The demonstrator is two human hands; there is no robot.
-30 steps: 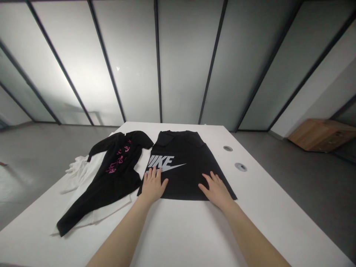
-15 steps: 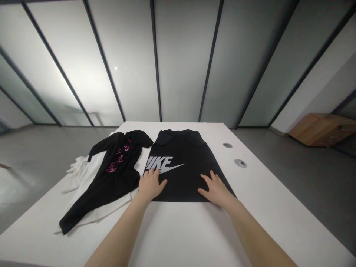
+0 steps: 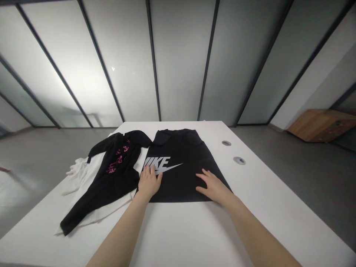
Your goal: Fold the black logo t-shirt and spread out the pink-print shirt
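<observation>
A black T-shirt with a white NIKE print lies flat on the white table, its collar end away from me and its sleeves tucked inward. On its left side, just below the print, rests my left hand, open with the fingers spread. My right hand is over the lower right part of the shirt, also open, thumb and fingers apart. Neither hand grips the cloth.
To the left, a black shirt with pink print lies on top of white garments. Two round grommets are set in the table's right side. Frosted glass panels stand behind; a wooden cabinet is at far right.
My left hand has slid slightly up and left over the shirt, its fingers closer to the print. The shirt has shifted slightly left with it, and the right hand has barely moved.
</observation>
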